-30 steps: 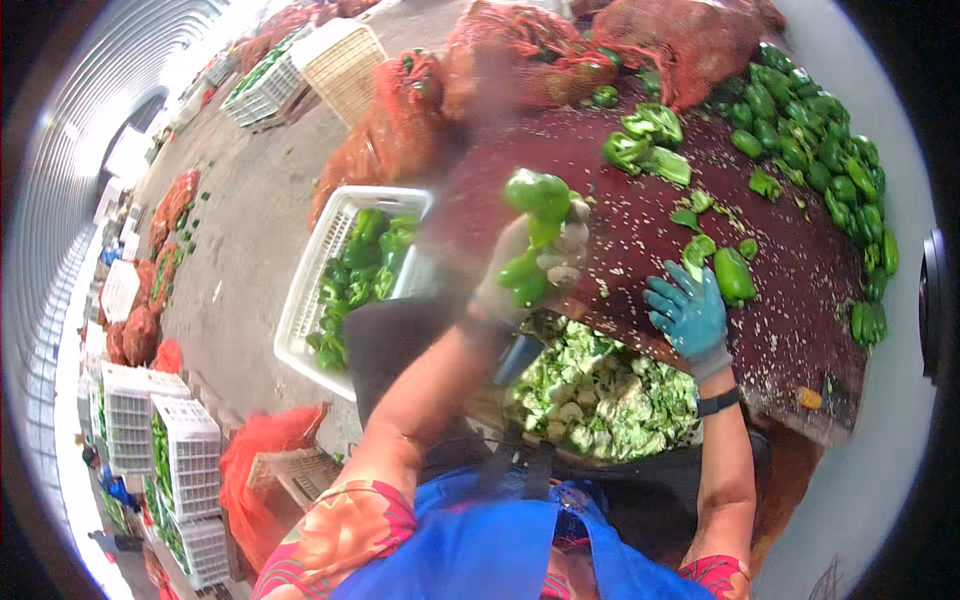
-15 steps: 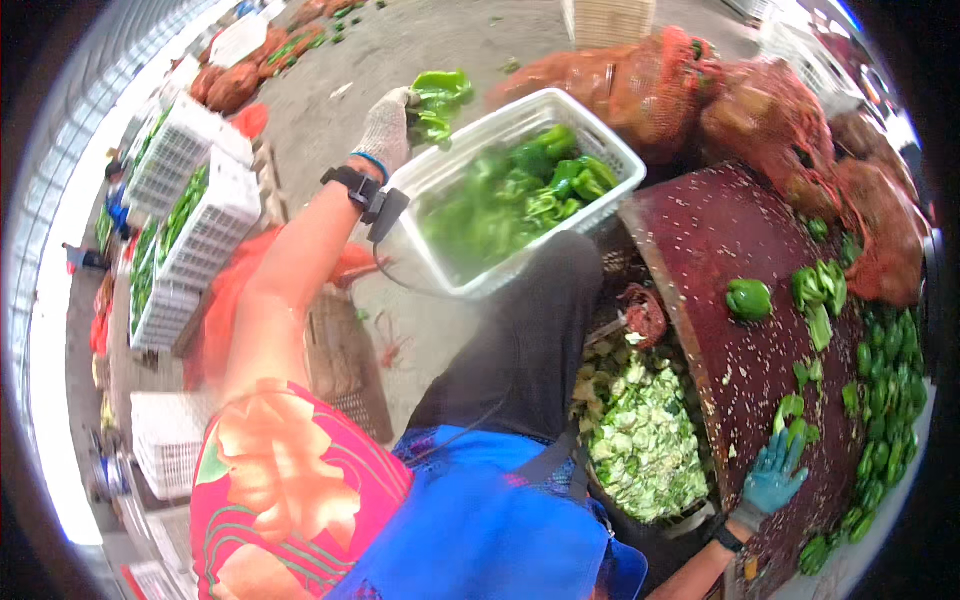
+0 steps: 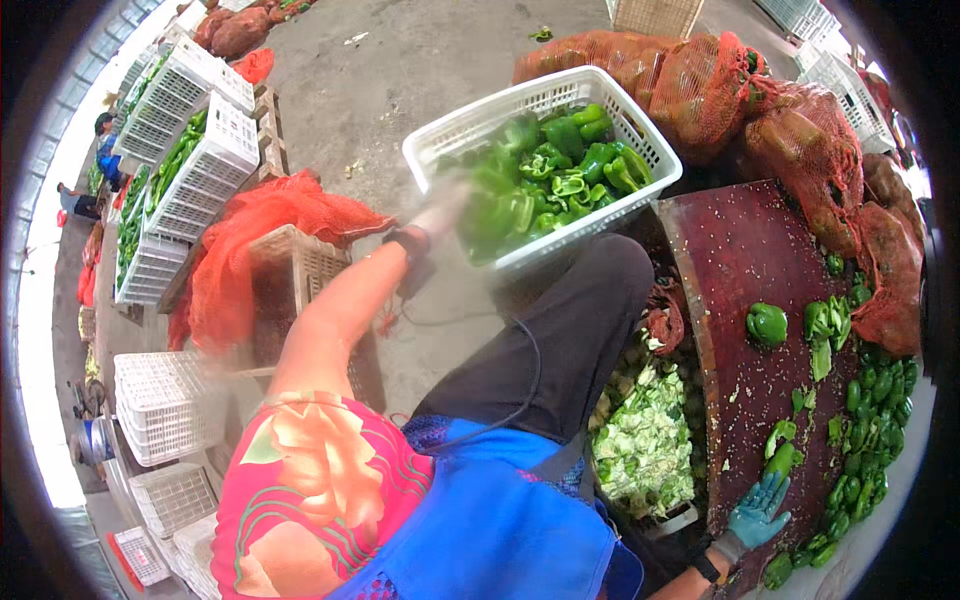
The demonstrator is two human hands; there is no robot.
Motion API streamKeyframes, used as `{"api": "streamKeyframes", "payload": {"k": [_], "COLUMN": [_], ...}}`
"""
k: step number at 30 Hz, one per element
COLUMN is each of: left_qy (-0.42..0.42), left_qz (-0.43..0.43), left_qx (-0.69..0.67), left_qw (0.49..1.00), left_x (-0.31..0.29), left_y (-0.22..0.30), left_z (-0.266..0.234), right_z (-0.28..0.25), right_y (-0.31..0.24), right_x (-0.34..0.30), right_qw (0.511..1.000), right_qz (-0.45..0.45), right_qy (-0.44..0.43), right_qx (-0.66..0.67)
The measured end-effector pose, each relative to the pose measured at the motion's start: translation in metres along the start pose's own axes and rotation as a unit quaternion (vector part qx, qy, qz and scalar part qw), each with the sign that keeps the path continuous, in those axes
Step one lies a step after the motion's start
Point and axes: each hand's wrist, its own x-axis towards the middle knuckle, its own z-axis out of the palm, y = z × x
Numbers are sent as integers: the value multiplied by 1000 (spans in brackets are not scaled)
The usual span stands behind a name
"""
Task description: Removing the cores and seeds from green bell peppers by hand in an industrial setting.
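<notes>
The left hand [image 3: 440, 215], blurred so its fingers cannot be read, reaches the white crate [image 3: 455, 135] of green peppers [image 3: 560, 170]; the gloved right hand [image 3: 757, 512], fingers spread, rests on the red board [image 3: 740, 260]. Sorting step; next calls for a grasp.

Counts: 2 hands, left [image 3: 440, 215], right [image 3: 757, 512]. 1 crate [image 3: 640, 135] of peppers far centre. 1 board [image 3: 745, 250] right. 1 whole pepper [image 3: 767, 323] mid-board. Stacked crates left: count unclear.
</notes>
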Motion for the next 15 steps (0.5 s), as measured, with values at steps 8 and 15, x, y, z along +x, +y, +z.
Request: {"api": "streamKeyframes", "payload": {"k": [8,15], "left_qy": [11,-29], "left_qz": [32,115], "left_qx": [209,30], "left_qw": [977,992], "left_x": [0,-4], "left_y": [44,121], "left_z": [-1,24], "right_z": [-32,-63], "right_y": [-40,-53], "right_x": [7,7], "right_qw": [971,976], "right_qz": [27,-33], "right_qy": [-234,-149], "right_qx": [-34,-154]}}
